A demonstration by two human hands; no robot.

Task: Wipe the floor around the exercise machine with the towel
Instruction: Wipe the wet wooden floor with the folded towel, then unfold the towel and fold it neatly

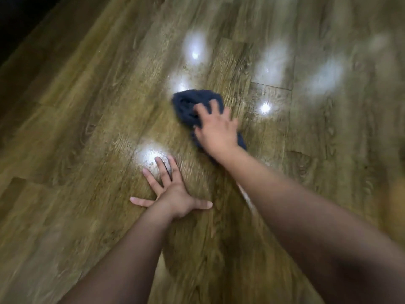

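Note:
A dark blue towel [188,105] lies bunched on the wood-plank floor [87,128] in the middle of the view. My right hand [215,128] presses down on the towel's near half with its fingers spread over the cloth. My left hand [171,194] rests flat on the bare floor nearer to me, fingers splayed wide, holding nothing. The exercise machine is out of view. The picture is motion-blurred.
Bright reflections of ceiling lights [195,54] dot the glossy planks around the towel. A dark area [19,20] fills the far left corner. A pale streak [247,197] runs along the floor beside my right forearm.

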